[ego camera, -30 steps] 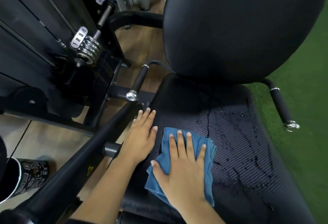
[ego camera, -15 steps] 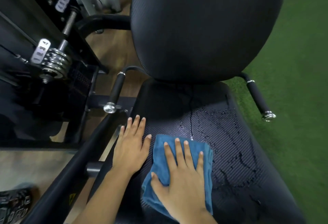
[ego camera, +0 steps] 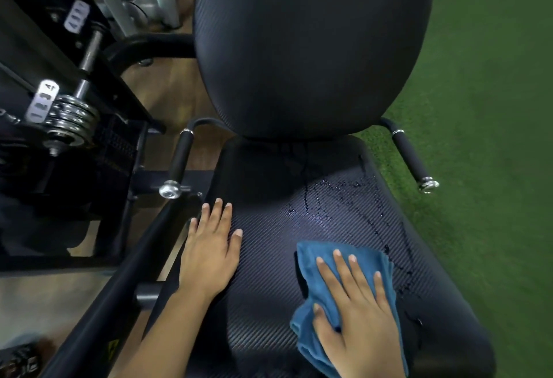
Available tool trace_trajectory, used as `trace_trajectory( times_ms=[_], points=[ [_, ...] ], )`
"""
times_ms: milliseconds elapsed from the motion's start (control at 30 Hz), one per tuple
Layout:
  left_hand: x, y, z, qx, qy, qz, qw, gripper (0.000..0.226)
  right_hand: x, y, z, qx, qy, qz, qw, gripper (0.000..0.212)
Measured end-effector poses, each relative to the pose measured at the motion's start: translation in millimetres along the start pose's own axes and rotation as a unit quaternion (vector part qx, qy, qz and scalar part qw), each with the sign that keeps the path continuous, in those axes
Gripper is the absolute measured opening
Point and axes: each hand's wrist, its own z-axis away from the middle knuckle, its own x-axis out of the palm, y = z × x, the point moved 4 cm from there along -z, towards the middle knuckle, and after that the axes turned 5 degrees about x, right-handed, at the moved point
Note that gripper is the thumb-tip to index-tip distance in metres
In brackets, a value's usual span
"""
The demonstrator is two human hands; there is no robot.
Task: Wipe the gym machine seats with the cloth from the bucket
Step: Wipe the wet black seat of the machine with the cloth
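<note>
The black textured seat (ego camera: 269,273) of a gym machine fills the lower middle of the head view, with water drops and streaks on its right half. Its tall black backrest (ego camera: 311,48) rises behind it. A folded blue cloth (ego camera: 317,273) lies on the seat's front right part. My right hand (ego camera: 356,314) presses flat on the cloth, fingers spread. My left hand (ego camera: 209,255) rests flat on the seat's left edge, fingers apart, holding nothing. No bucket shows in the frame.
Black handles with chrome ends stick out at the seat's left (ego camera: 179,156) and right (ego camera: 413,159). A black frame bar (ego camera: 113,294) runs diagonally past the left hand. Chrome weight plates (ego camera: 71,123) sit at left. Green turf (ego camera: 484,108) lies to the right.
My right hand has slid the cloth to the right across the seat, away from the left hand. The left hand has stayed on the seat's left edge. The view shifted right.
</note>
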Motion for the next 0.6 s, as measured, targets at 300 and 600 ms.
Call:
trace_trajectory(
  times_ms=[300,600],
  points=[
    [-9.9,25.2,19.3,0.009,0.046,0.081,0.996,0.055,8.9,-27.2,-21.3,0.027,-0.053,0.027,0.998,0.069],
    [-7.6,43.4,53.5,0.006,0.042,0.080,0.996,0.057,-15.6,45.1,9.3,0.028,0.002,-0.019,0.999,0.066]
  ],
)
